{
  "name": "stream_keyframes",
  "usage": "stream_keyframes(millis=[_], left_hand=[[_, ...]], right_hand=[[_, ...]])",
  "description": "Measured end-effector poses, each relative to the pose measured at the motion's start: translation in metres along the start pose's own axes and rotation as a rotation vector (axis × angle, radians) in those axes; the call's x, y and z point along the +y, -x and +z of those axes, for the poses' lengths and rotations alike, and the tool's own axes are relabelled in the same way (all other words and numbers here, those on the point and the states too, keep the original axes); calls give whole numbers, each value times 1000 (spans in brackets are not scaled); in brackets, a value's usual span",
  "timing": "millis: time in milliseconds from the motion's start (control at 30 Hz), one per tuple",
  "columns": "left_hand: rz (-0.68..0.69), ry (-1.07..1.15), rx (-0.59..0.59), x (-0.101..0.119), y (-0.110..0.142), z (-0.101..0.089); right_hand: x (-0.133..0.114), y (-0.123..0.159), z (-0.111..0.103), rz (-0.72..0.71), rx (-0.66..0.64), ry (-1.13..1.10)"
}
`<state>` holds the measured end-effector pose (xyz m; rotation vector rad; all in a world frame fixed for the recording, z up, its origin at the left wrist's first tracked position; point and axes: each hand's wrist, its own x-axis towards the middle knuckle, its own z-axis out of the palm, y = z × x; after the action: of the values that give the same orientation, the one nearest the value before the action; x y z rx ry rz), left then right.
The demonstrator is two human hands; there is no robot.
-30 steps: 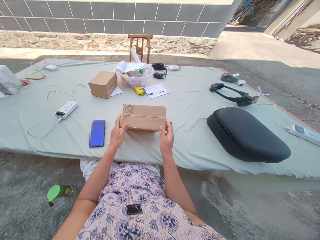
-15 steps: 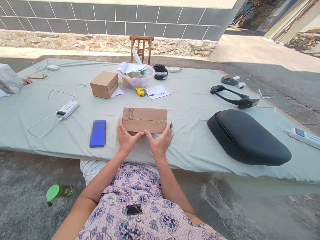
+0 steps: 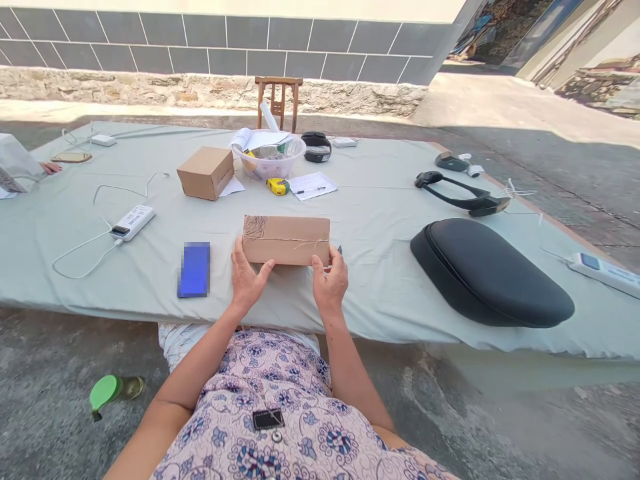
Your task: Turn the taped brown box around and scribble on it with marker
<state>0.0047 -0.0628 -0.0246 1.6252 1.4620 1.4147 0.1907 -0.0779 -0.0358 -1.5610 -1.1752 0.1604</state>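
A brown cardboard box point(image 3: 286, 248) with dark scribbled lines on its upper left corner and a string across its front is between my hands, close to the table's near edge. My left hand point(image 3: 248, 280) grips its left end, thumb along the lower front edge. At the right end, my right hand point(image 3: 331, 283) holds the box, thumb on the front face. A dark pen tip point(image 3: 340, 250) pokes out beside my right fingers; the rest of it is hidden. Left of the box lies a blue-screened phone point(image 3: 195, 270).
A second cardboard box point(image 3: 206, 175), a plastic basin point(image 3: 260, 167) of papers, a yellow tape measure point(image 3: 278, 187) and a written sheet point(image 3: 314, 186) stand farther back. Right are a black padded case point(image 3: 493, 273) and a black headset point(image 3: 457, 193). A power bank point(image 3: 133, 223) and another person's hand point(image 3: 51, 167) are left.
The box has tipped slightly and come a little nearer to me. My thumbs met under its front middle half a second ago, then moved apart again. The box stays held.
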Motion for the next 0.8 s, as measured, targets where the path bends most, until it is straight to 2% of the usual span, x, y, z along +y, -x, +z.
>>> stream_keyframes(millis=[133,433,567,700,800], left_hand=[[24,51,9,-2,3,-2],[-6,107,53,-9,3,-4],[-4,105,124,-5,7,-9],[169,10,237,10,10,-17],[392,-125,284,26,10,-21]], right_hand=[[0,-5,-3,38,20,-25],[2,-2,-6,6,60,-5],[-1,3,-5,38,73,-29],[2,10,3,102,68,-103],[5,18,15,203,-42,-176]])
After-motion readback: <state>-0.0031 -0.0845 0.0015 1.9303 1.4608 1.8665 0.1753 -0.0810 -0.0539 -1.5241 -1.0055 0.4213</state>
